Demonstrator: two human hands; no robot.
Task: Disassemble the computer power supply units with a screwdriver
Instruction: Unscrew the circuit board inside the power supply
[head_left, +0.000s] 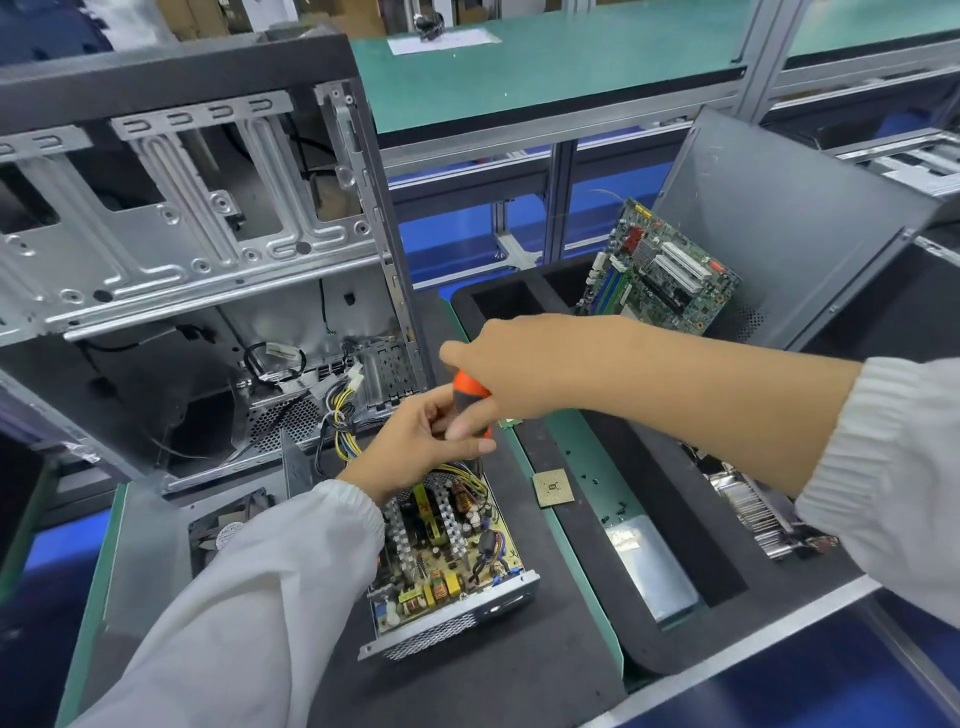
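Metal-cased power supply unit (452, 566): lay open on the dark mat, long axis running from the near vented end away toward the computer case, circuit board facing up.
Left hand (421, 441): fingers curled round the lower part of the screwdriver, above the unit's far end.
Screwdriver (470, 400): orange-and-grey handle stood nearly upright, tip end pointing down into the unit.
Right hand (519, 364): wrapped over the handle's top.
Processor chip (553, 487): flat on the mat, just right of the unit.
Computer case (197, 260): stood open behind.
Motherboard (660, 270): leaned tilted in the far bin.
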